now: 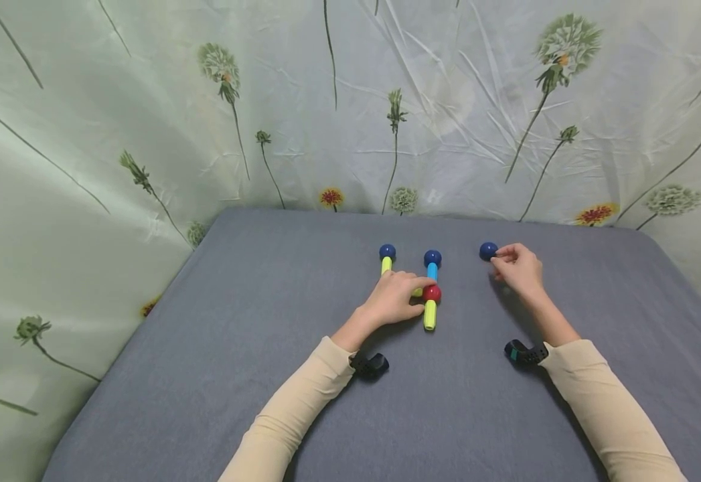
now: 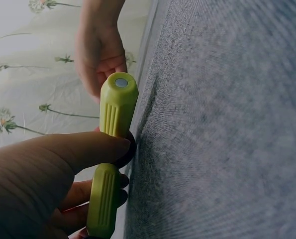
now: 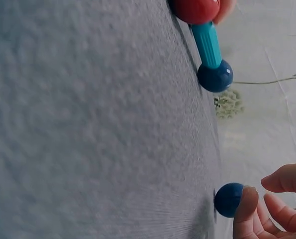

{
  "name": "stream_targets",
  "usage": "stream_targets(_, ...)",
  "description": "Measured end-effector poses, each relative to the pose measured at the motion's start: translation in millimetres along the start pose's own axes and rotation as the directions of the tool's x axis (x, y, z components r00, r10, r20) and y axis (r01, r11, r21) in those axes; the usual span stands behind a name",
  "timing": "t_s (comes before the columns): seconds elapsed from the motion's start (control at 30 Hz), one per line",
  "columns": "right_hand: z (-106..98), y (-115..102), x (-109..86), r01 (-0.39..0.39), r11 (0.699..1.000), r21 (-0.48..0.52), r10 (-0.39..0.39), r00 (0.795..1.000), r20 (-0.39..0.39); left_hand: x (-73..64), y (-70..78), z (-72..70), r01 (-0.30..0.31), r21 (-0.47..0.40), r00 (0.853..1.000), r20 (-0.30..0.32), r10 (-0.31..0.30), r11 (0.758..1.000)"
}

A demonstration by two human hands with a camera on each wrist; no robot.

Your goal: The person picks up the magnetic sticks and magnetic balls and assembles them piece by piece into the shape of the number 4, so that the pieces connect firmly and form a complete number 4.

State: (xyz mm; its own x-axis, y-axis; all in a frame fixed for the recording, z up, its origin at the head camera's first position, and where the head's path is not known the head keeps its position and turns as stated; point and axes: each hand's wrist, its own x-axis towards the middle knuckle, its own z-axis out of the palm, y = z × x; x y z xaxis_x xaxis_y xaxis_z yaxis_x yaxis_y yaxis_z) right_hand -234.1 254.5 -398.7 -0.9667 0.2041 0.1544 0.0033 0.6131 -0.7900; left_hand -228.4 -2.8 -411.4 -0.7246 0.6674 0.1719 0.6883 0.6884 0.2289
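Note:
My left hand (image 1: 389, 299) grips a red ball (image 1: 432, 294) between thumb and fingers. Joined to that ball are a yellow-green rod (image 1: 430, 316) pointing towards me and a light-blue rod (image 1: 432, 270) ending in a dark blue ball (image 1: 432, 257). Another yellow-green rod (image 2: 102, 201) runs sideways under the left fingers. Further left, an upright-lying yellow-green rod (image 1: 386, 264) carries a second blue ball (image 1: 387, 252); its lower end is hidden by the hand. Beside a loose blue ball (image 1: 488, 251), my right hand (image 1: 520, 273) has thumb and forefinger apart, the thumb tip overlapping the ball's edge.
Grey cloth covers the table (image 1: 236, 321). A pale curtain (image 1: 302, 100) printed with flowers hangs along the back and left side. Each wrist wears a black strap, the left strap (image 1: 369, 366) and the right strap (image 1: 525, 353) both near the cloth.

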Motion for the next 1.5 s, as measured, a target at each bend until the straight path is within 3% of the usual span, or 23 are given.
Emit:
stream_targets(0.2, -1, 4, 6.0, -0.028, 0.999, -0.044, 0.029, 1.0, 0.012, 0.7, 0.2, -0.4, 0.005, -0.017, 1.0, 0.017, -0.005, 1.0)
stream_targets(0.43, 0, 11, 15.6, 0.004, 0.987, -0.161, 0.014, 0.994, 0.106, 0.8, -2.8, -2.4, 0.021, -0.067, 0.998, 0.062, -0.016, 0.998)
stream_targets(0.7, 0, 13, 21.9, 0.034, 0.984, -0.176, -0.006, 0.988, 0.156, -0.4, -7.5, -7.3, 0.011, -0.115, 0.993, 0.12, 0.002, 0.993)
stream_targets(1.07, -2, 17, 27.7, 0.044, 0.985, -0.17, -0.007, 0.977, 0.213, 1.3, -7.4, -4.5, 0.025, -0.118, 0.993, 0.116, -0.011, 0.993)
stream_targets(1.5, -2, 17, 21.2, 0.055, 0.987, -0.151, -0.028, 0.984, 0.176, 1.2, -4.6, -5.4, 0.036, -0.109, 0.995, 0.098, -0.025, 0.993)
